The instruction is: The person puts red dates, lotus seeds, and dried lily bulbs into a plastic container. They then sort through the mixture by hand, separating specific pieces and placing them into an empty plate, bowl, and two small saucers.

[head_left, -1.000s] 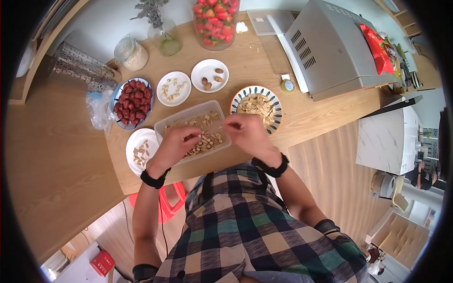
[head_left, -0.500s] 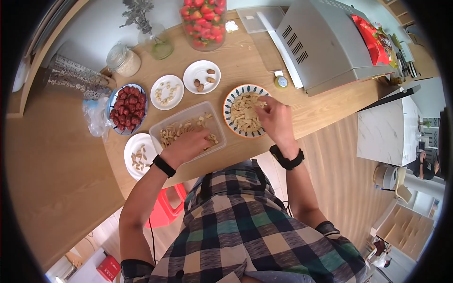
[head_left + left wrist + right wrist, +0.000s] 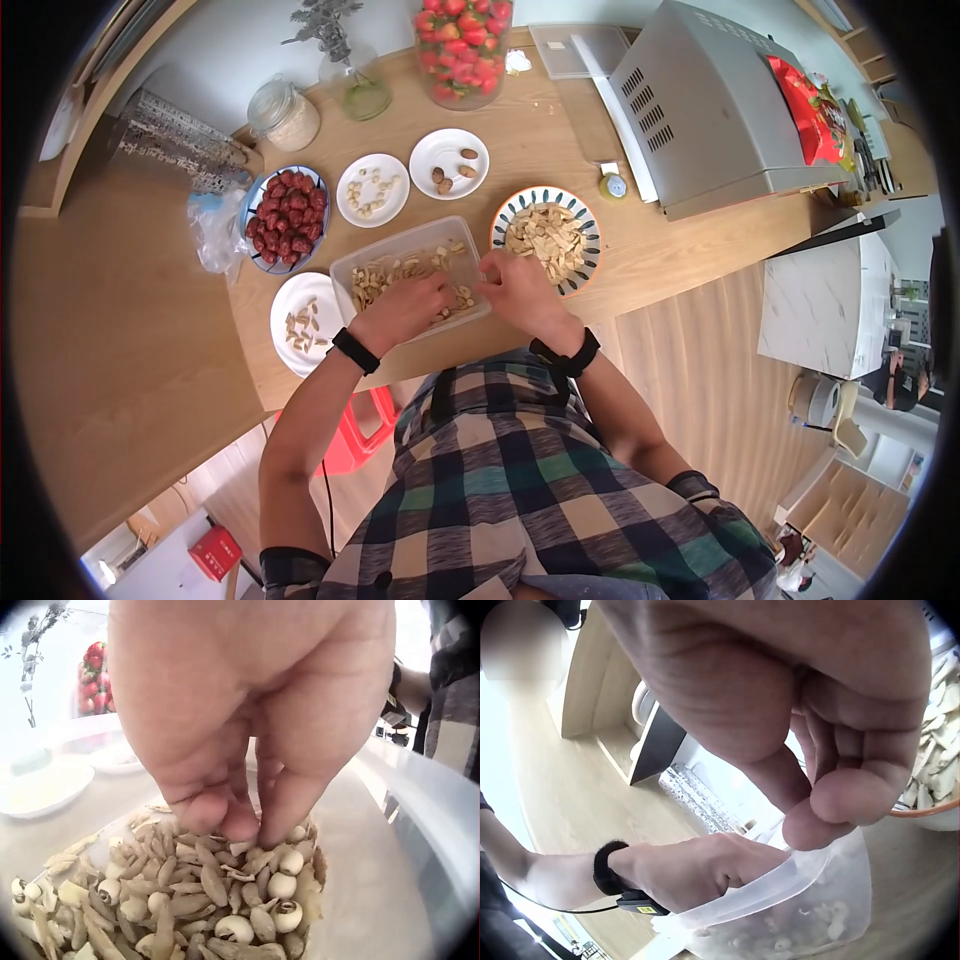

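My left hand [image 3: 405,310] reaches down into a clear plastic container [image 3: 390,243]. It pinches a small pale piece [image 3: 240,848] between thumb and fingertips, just above a mix of elongated tan pieces [image 3: 214,883] and round cream lotus seeds [image 3: 282,886]. By the container's right rim, my right hand [image 3: 525,292] has its thumb and fingertips together; I cannot tell if something small is between them. Beyond that hand stands a bowl with a striped rim [image 3: 592,215], full of pale slices [image 3: 545,238].
White plates hold elongated pieces [image 3: 303,325], lotus seeds [image 3: 372,193] and several brown nuts [image 3: 467,171]. Red dates [image 3: 287,218] fill a bowl at the left, beside a plastic bag [image 3: 213,235]. Behind are a glass jar [image 3: 285,118], strawberries [image 3: 463,50] and a grey appliance [image 3: 725,110].
My right hand went from near the container to the striped bowl, then came back to the container's right rim. My left hand lowered into the container and stays there.
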`<state>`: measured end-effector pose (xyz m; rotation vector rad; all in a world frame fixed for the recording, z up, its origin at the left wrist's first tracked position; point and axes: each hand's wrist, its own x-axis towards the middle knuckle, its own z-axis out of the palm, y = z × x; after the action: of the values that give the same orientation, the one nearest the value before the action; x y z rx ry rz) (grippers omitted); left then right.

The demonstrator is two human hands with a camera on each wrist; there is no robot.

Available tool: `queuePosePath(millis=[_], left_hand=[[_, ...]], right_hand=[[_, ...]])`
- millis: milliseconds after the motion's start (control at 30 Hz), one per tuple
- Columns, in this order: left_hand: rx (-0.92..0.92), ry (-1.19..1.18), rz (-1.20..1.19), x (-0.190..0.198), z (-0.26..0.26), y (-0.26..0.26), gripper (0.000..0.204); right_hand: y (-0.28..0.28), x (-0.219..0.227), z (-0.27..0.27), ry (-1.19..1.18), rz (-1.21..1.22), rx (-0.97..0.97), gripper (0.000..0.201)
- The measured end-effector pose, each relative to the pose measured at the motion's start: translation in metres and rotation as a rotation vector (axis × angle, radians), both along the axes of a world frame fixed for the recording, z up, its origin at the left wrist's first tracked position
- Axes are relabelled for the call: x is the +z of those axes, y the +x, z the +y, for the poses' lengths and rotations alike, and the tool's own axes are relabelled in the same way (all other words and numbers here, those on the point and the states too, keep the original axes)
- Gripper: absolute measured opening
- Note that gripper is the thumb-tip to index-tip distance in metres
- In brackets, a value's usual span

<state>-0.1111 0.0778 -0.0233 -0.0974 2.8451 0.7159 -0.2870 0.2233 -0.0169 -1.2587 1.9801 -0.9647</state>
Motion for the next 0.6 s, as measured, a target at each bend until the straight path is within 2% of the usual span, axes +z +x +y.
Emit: queuePosePath(millis=[100,367,433,467,533,567,600], left_hand=[[0.063,0.045,-0.04,-0.002,-0.001,0.001,0.02],[0.256,0.246,0.001,0.007,-0.007,0.004,0.02],[0.427,0.47,-0.082,0.014,-0.011,0.006,0.019],[0.424,0.468,-0.085,0.016,-0.014,0.009,0.019],[0.511,0.527,0.162,0.02,-0.024,0.019,0.013],[0.509,0.525,0.158,0.035,-0.029,0.02,0.013],[0.711,0.705,0.136,0.051,-0.038,0.02,0.014]], right_hand=[[-0.001,0.008,-0.002,0.05,-0.075,-0.008,0.022],[0.0,0.007,-0.002,0.04,-0.07,-0.039,0.019],[0.0,0.008,-0.002,0.036,-0.077,-0.048,0.018],[0.0,0.009,-0.001,0.039,-0.096,-0.054,0.018],[0.001,0.011,-0.001,0.041,-0.121,-0.065,0.018],[0.001,0.011,-0.001,0.04,-0.125,-0.069,0.019],[0.001,0.011,-0.001,0.039,-0.128,-0.072,0.019]])
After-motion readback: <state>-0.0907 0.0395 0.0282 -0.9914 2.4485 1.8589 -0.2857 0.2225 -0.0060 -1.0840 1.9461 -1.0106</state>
